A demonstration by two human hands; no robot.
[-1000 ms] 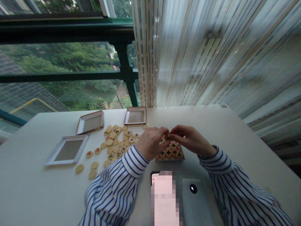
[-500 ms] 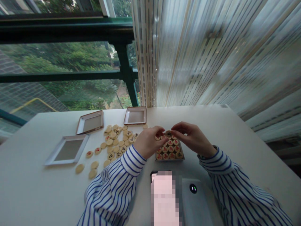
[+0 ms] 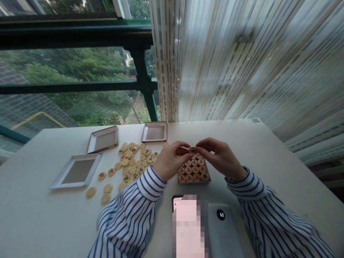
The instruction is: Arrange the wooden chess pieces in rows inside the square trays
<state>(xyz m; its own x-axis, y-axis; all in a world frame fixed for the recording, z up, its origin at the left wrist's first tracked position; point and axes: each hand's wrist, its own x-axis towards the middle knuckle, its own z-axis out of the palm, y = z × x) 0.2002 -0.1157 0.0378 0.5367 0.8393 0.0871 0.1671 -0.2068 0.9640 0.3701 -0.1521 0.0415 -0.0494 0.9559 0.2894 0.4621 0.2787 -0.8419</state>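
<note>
A round Chinese chess piece (image 3: 192,150) with a dark character is pinched between the fingertips of my left hand (image 3: 172,160) and my right hand (image 3: 220,156). Both hands are closed on it, over the far side of a shallow box (image 3: 194,182). Rows of chess pieces (image 3: 189,170) lie face up in that box, mostly with red characters. My left hand covers part of its far left corner. Left of my left hand, many loose chess pieces (image 3: 125,162) are scattered on the table, some blank side up and some showing characters.
Three open box parts stand left and behind: a white-rimmed tray (image 3: 92,175), a brown-edged tray (image 3: 115,142) and a smaller tray (image 3: 154,141). In front of the filled box lie a partly blurred phone (image 3: 176,204) and a pale device (image 3: 224,233) with a lit round display. Curtains (image 3: 228,71) hang behind the table.
The chess piece between my hands has risen slightly, and my left fingertips have come closer around it. The pieces on the table look unmoved.
</note>
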